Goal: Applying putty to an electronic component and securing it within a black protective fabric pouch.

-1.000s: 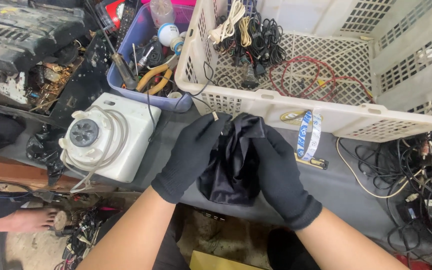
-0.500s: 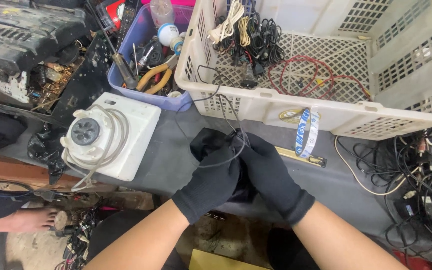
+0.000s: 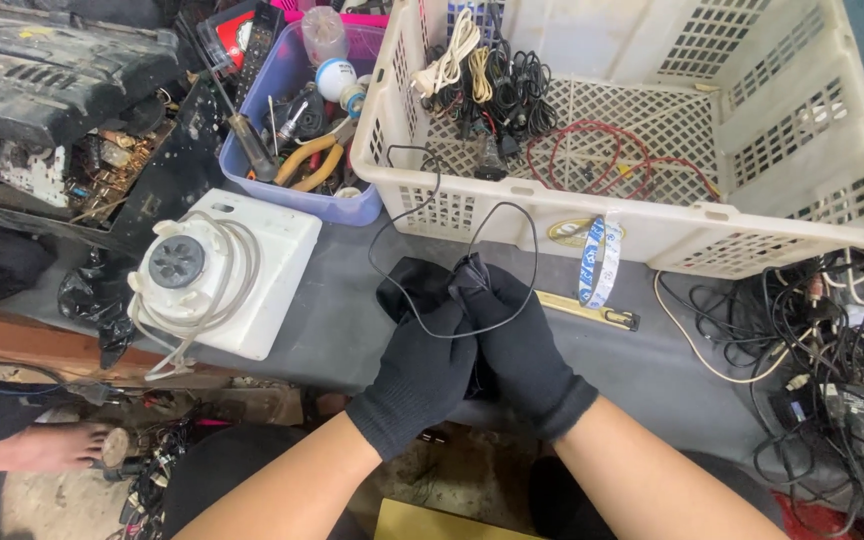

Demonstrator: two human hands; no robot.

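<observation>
Down at the near edge of the grey table (image 3: 332,330), both black-gloved hands are pressed together around a small black pouch (image 3: 422,285). The left hand (image 3: 422,375) has its fingers curled shut on the pouch's lower part, and the right hand (image 3: 517,350) closes on it from the other side, fingertips pinching its bunched top. A thin black cable (image 3: 452,215) loops from the pouch area up over the rim of the cream plastic basket (image 3: 652,225), though whether either hand also grips the cable is hard to tell. To the left lies a white blender base (image 3: 217,270) with its cord wrapped around it, and behind it a purple tub (image 3: 342,205) holding pliers and screwdrivers. Tangled black wires (image 3: 832,340) crowd the right edge.
</observation>
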